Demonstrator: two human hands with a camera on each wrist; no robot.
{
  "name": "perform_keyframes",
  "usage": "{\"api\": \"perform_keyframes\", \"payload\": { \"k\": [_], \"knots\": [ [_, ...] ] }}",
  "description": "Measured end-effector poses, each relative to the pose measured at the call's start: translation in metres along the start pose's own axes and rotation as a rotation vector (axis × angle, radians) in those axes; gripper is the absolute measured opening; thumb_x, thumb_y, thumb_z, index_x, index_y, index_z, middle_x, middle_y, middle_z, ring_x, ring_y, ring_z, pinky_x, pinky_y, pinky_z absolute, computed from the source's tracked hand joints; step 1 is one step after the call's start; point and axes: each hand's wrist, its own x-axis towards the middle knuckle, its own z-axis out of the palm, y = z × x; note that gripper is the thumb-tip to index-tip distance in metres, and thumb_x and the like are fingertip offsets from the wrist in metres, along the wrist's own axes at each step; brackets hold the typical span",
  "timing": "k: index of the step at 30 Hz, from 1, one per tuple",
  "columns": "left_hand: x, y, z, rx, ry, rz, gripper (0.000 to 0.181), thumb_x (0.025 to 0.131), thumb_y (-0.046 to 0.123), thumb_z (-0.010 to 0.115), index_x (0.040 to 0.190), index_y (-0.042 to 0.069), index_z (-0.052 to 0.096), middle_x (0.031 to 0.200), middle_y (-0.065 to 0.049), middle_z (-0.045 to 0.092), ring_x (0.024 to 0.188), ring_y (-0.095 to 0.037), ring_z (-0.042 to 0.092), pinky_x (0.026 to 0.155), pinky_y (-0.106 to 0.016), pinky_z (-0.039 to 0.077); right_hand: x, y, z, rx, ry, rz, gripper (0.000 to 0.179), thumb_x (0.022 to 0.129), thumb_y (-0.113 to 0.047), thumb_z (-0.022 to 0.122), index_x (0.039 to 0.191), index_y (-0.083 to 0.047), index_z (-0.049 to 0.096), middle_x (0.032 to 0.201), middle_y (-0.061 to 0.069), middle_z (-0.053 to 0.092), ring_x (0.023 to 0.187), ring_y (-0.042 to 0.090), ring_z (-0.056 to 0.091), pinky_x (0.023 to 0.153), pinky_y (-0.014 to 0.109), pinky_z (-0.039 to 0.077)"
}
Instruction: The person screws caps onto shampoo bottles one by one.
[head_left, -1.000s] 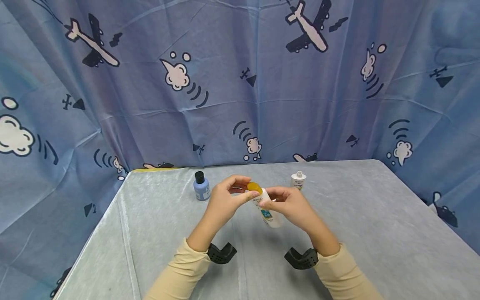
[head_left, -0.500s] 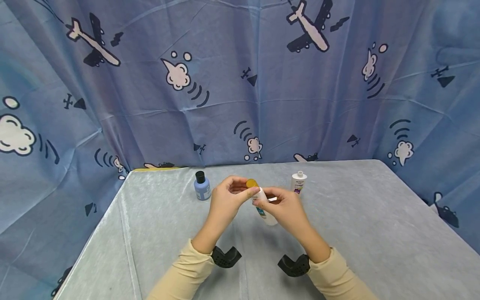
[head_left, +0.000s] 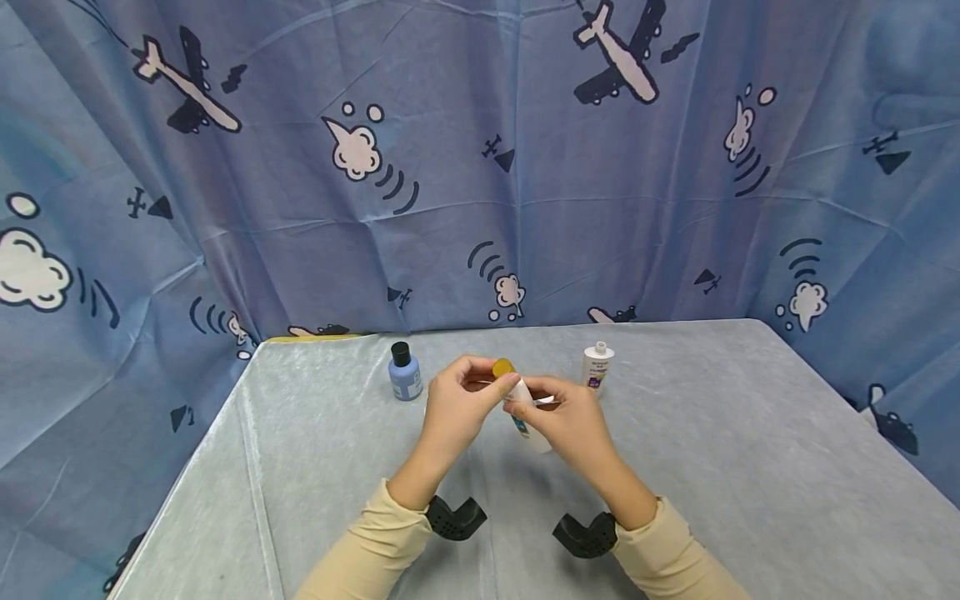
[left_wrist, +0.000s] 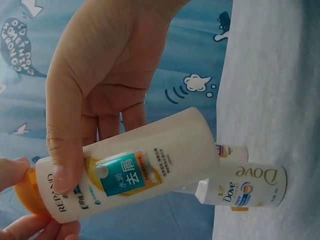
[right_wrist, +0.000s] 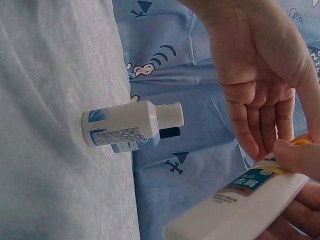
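A white shampoo bottle [left_wrist: 150,150] with an orange cap [left_wrist: 29,192] is held tilted above the table, cap end up. In the head view my left hand [head_left: 457,408] pinches the cap [head_left: 502,367] between thumb and fingers. My right hand [head_left: 570,421] grips the bottle's body just below, its thumb lying across the label in the left wrist view. The base of the bottle [head_left: 536,439] points down toward me. Fingers behind the bottle are partly hidden.
A blue bottle with a black cap [head_left: 405,375] stands behind my left hand. A white bottle [head_left: 597,367] stands behind my right. The left wrist view shows a Dove bottle [left_wrist: 255,185]; the right wrist view shows a white-and-blue bottle [right_wrist: 120,122]. A patterned curtain [head_left: 450,167] hangs behind.
My right hand has moved left and its thumb sits closer to the cap. Both forearms have drawn slightly together. Less of the bottle and cap shows from above; the standing bottles have not moved.
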Motion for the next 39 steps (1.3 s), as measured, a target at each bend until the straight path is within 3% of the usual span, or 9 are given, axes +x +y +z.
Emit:
{"api": "perform_keyframes", "payload": {
  "k": [11, 19, 26, 30, 34, 39],
  "knots": [
    [0.005, -0.003, -0.008, -0.004, -0.118, 0.040, 0.027, 0.086, 0.025, 0.079, 0.107, 0.009, 0.073, 0.101, -0.009, 0.074, 0.092, -0.016, 0.070, 0.081, -0.027, 0.058, 0.004, 0.002, -0.012, 0.009, -0.074, -0.003, 0.028, 0.081, -0.019, 0.083, 0.105, -0.006, 0.078, 0.094, 0.008, 0.077, 0.082, 0.012, 0.072, 0.072, 0.022, 0.060],
    [0.005, 0.001, -0.012, 0.026, -0.187, 0.087, 0.026, 0.088, 0.022, 0.077, 0.110, 0.008, 0.072, 0.105, -0.008, 0.074, 0.096, -0.016, 0.068, 0.091, -0.037, 0.056, 0.007, 0.002, -0.022, 0.075, -0.193, 0.066, 0.031, 0.081, -0.021, 0.083, 0.107, -0.005, 0.076, 0.099, 0.012, 0.077, 0.076, 0.014, 0.072, 0.068, 0.028, 0.060],
    [0.005, 0.002, -0.015, 0.005, -0.248, 0.111, 0.027, 0.090, 0.019, 0.074, 0.114, 0.007, 0.071, 0.109, -0.011, 0.073, 0.098, -0.017, 0.068, 0.091, -0.032, 0.056, 0.008, 0.000, -0.032, 0.082, -0.262, 0.079, 0.033, 0.082, -0.023, 0.083, 0.108, -0.005, 0.076, 0.098, 0.012, 0.077, 0.078, 0.018, 0.071, 0.070, 0.030, 0.059],
    [0.005, 0.001, -0.011, -0.037, -0.219, 0.055, 0.028, 0.090, 0.021, 0.075, 0.114, 0.007, 0.072, 0.110, -0.012, 0.073, 0.097, -0.016, 0.070, 0.087, -0.028, 0.057, 0.008, 0.000, -0.029, 0.050, -0.225, 0.082, 0.033, 0.081, -0.024, 0.083, 0.108, -0.005, 0.076, 0.099, 0.011, 0.077, 0.079, 0.020, 0.071, 0.070, 0.028, 0.059],
    [0.004, -0.002, -0.005, -0.063, -0.137, -0.005, 0.029, 0.088, 0.023, 0.077, 0.111, 0.007, 0.070, 0.108, -0.011, 0.072, 0.096, -0.016, 0.069, 0.084, -0.028, 0.057, 0.007, 0.001, -0.021, 0.008, -0.154, 0.083, 0.030, 0.081, -0.023, 0.083, 0.106, -0.008, 0.077, 0.098, 0.008, 0.077, 0.082, 0.020, 0.072, 0.070, 0.025, 0.059],
    [0.002, -0.004, 0.000, -0.062, -0.076, 0.014, 0.027, 0.087, 0.025, 0.078, 0.106, 0.008, 0.070, 0.106, -0.010, 0.072, 0.096, -0.017, 0.068, 0.083, -0.028, 0.057, 0.005, 0.000, -0.017, -0.025, -0.106, 0.061, 0.027, 0.080, -0.022, 0.084, 0.104, -0.009, 0.077, 0.096, 0.006, 0.077, 0.083, 0.018, 0.072, 0.071, 0.023, 0.059]
  ]
}}
